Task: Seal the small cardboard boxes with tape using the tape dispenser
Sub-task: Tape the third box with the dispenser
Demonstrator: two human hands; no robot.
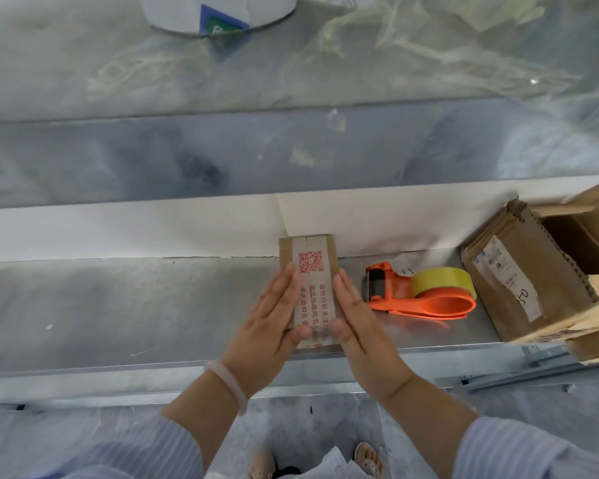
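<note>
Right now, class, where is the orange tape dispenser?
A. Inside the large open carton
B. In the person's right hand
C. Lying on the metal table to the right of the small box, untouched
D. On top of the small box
C: the tape dispenser lies on the table between the small box and the large carton, while the left hand and right hand both press the small box.

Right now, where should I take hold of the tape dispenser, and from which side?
Take the tape dispenser by its orange handle beside the yellow roll, probably from the right with the right hand. Its roller end points left toward the small box; keep clear there.
</note>
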